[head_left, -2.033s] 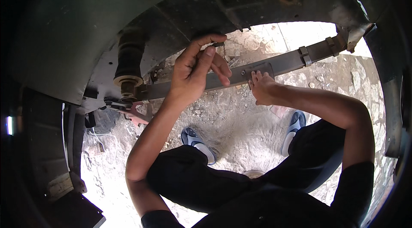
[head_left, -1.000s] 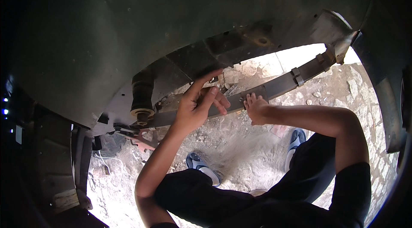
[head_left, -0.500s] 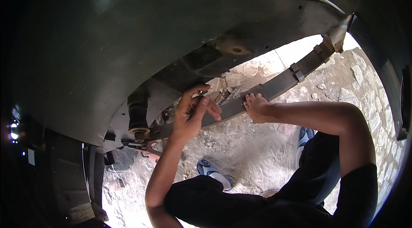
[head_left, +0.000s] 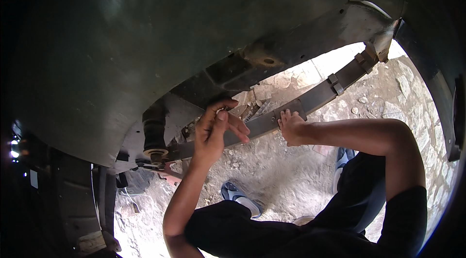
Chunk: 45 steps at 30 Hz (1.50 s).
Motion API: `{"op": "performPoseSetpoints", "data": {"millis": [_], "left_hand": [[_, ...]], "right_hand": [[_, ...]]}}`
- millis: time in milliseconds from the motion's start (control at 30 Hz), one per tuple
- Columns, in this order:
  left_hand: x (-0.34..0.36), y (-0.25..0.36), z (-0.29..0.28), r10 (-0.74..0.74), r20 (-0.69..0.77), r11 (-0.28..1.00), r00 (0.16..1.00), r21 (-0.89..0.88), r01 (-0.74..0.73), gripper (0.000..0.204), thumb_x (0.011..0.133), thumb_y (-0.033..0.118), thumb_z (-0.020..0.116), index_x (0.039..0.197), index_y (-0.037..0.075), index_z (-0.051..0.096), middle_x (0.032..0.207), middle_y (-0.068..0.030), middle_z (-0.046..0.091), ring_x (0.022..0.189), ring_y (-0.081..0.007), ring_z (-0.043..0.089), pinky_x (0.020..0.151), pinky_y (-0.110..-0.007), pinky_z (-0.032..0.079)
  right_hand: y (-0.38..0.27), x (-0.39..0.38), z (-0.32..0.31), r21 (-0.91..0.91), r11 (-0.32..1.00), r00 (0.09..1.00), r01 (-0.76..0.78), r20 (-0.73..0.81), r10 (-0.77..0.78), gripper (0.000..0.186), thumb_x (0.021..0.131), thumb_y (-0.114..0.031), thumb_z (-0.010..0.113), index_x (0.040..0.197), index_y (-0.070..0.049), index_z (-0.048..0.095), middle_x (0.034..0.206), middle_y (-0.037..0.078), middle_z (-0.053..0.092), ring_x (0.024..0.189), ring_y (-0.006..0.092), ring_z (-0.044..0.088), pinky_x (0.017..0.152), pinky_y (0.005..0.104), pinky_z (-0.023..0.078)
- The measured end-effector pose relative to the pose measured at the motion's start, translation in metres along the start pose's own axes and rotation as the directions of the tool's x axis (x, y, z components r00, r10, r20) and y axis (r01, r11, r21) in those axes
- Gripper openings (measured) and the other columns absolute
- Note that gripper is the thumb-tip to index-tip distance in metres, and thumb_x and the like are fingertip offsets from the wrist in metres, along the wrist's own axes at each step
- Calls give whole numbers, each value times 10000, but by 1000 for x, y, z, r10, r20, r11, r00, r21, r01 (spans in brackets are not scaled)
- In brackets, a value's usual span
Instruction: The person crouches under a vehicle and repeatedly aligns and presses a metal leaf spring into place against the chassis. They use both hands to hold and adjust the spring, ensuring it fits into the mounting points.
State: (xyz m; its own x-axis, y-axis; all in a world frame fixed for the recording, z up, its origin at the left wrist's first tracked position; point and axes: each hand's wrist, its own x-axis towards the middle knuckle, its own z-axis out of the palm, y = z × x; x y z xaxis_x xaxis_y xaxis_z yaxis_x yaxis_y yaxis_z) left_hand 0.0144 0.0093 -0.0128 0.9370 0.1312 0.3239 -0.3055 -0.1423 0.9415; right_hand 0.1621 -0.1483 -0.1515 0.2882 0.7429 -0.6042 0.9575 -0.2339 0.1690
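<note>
A dark leaf spring [head_left: 318, 98] curves beneath a large body panel [head_left: 121, 64]. My left hand [head_left: 212, 134] is raised in front of the spring's left part. Its thumb and forefinger come together around a tiny pale thing, too small to name, while the other fingers stretch to the right. My right hand [head_left: 292, 128] rests at the spring's near edge, its fingers apart and touching the flat face beside a plate or clamp. Whether its thumb goes under the spring is hidden. Left of my left hand stands a dark cylindrical mount [head_left: 155, 134] with a light ring.
A steel frame rail [head_left: 310, 39] runs above the spring. Two clips [head_left: 335, 84] wrap the spring toward its right end bracket [head_left: 382, 47]. Stones and rubble cover the ground [head_left: 286, 175]. A white wire [head_left: 130, 196] lies at lower left. My sandalled feet [head_left: 240, 197] are below.
My left hand has shifted slightly left, its thumb and forefinger closer together. My right hand has slid slightly right and nearer, staying on the leaf spring.
</note>
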Motion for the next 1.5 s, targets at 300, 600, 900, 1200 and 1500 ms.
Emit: {"op": "performPoseSetpoints", "data": {"millis": [300,600,900,1200,1500], "left_hand": [[-1,12,8,-50,-39,997,998,50,52,363,1057,251,376,1255,-30,492,700,-154,660,551,-196,659,562,-288,508],[0,7,10,-8,-128,998,992,63,16,375,1058,237,372,1288,-32,497,685,-137,654,546,-177,653,547,-261,506],[-3,2,10,70,-76,988,995,145,-59,316,1046,155,405,1274,-36,514,680,-123,648,562,-160,651,555,-258,505],[-2,-6,6,102,-116,980,988,182,-80,298,1044,147,411,1247,-36,532,671,-96,642,586,-140,647,574,-242,506],[-4,-10,2,145,-130,926,981,367,-88,313,1034,189,450,1255,5,576,629,-37,608,527,-72,567,529,-213,450]], "right_hand": [[-1,9,7,-93,995,997,-38,-73,31,781,903,-288,552,1468,121,200,1514,351,215,1378,486,294,987,594,365],[2,15,8,-116,993,998,13,-61,-20,948,892,-531,568,1465,123,189,1518,354,187,1398,479,252,1024,584,343],[1,11,3,-71,997,995,31,-88,-37,773,902,-326,532,1472,99,228,1524,333,212,1384,477,279,998,601,350],[9,16,15,-168,985,992,25,-115,-45,888,909,-486,549,1458,127,215,1512,352,214,1389,469,283,1011,580,367],[4,7,6,-104,992,995,66,-65,-73,792,913,-308,563,1450,149,203,1503,380,198,1377,503,290,1010,582,370]]}}
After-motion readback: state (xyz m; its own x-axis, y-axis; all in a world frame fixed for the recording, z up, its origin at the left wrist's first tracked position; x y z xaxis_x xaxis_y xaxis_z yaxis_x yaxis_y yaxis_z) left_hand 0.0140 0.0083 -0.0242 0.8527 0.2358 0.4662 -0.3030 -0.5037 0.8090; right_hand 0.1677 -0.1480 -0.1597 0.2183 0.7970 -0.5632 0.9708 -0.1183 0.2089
